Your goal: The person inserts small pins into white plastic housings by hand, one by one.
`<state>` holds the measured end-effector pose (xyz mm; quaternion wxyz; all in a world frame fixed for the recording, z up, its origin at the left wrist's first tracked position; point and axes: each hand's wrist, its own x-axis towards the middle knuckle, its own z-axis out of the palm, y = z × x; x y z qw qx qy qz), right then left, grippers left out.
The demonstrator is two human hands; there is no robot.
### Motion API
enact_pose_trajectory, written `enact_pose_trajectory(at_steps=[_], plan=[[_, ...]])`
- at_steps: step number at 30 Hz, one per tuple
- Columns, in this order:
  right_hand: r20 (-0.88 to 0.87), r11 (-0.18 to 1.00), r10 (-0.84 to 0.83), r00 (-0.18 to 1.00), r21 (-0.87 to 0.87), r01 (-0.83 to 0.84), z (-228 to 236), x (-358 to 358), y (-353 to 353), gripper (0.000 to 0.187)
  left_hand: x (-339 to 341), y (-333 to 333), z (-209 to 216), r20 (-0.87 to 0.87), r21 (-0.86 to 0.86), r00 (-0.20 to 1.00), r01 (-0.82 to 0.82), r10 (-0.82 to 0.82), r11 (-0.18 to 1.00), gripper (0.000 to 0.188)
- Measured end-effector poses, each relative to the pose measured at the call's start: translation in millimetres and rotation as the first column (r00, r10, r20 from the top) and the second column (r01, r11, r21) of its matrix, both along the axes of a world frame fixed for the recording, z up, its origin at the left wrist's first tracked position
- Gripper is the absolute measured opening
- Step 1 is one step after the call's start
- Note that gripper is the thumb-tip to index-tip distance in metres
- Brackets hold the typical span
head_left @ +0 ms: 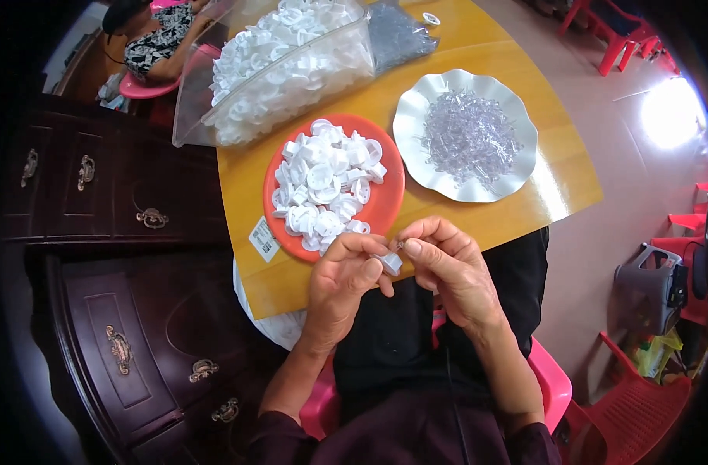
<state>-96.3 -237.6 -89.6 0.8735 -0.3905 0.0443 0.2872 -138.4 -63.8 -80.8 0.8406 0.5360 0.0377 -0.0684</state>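
At the far left stands a dark wooden cabinet with brass handles, and beside it a yellow table bears a clear bin of white plastic caps, then an orange plate heaped with more white caps, then a white scalloped plate holding a pile of small clear plastic pieces. Just below the orange plate's near rim, over the person's lap, the left hand pinches a small white cap between thumb and fingers. The right hand meets it, its thumb and forefinger pressed together on something tiny at the cap's top, too small to make out.
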Motion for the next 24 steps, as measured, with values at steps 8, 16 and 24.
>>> enact_pose_trajectory(at_steps=[8,16,24], plan=[[0.093,0.997,0.008,0.996,-0.076,0.0,-0.5,-4.0,2.1,0.016,2.3,-0.5,1.1,0.003,0.109,1.0,-0.026,0.026,0.994,0.008],[0.427,0.847,0.119,0.896,-0.515,0.133,19.3,-0.9,-4.3,0.014,1.4,6.3,0.8,0.141,0.306,0.99,-0.019,-0.026,0.952,0.007],[0.515,0.815,0.211,0.831,-0.562,0.141,23.0,-4.0,-7.2,0.011,-3.7,9.4,-0.8,0.157,0.312,0.983,0.044,-0.097,0.949,0.018]])
